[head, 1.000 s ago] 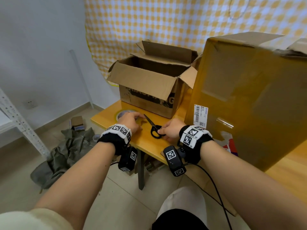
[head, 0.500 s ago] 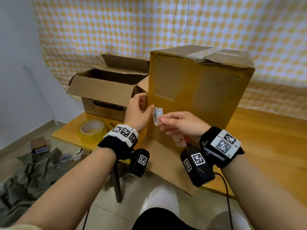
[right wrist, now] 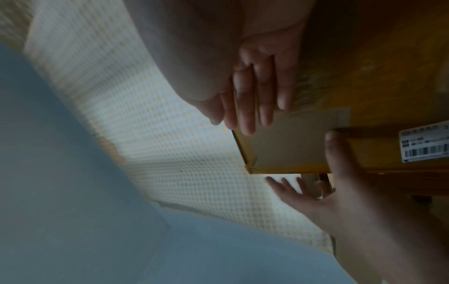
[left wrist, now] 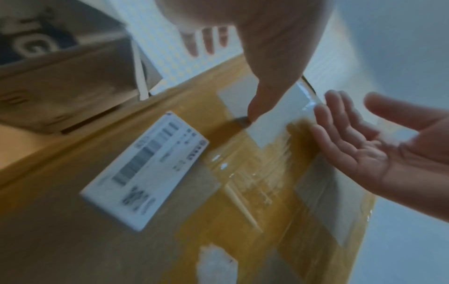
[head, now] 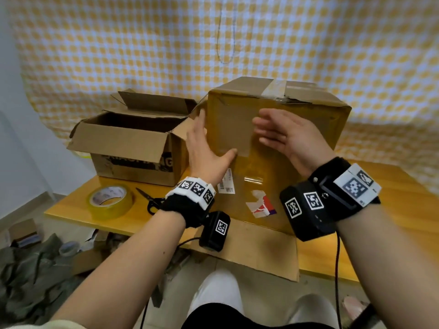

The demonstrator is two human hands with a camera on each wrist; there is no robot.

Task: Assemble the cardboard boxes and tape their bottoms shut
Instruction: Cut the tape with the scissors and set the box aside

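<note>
A large cardboard box [head: 273,176] wrapped in yellowish tape stands on the wooden table [head: 392,210], its top seam taped. One flap [head: 256,255] lies flat toward me over the table edge. My left hand [head: 209,143] rests on the box's upper left corner, thumb [left wrist: 267,96] on the front face and straight fingers past the side. My right hand [head: 273,129] is flat and open against the upper front face, holding nothing. A white barcode label [left wrist: 145,169] sticks lower on that face. In the right wrist view my right fingers [right wrist: 255,96] lie on the box [right wrist: 291,144].
A second box [head: 133,143] with its flaps open stands at the back left, touching the large one. A roll of clear tape [head: 110,201] and black scissors [head: 152,201] lie on the table's left end. Grey cloth [head: 31,281] and scraps litter the floor.
My hands left the scissors and tape roll, passed the barcode label and rose to the box's upper front face. Both have gone flat. The view swung right onto the large box.
</note>
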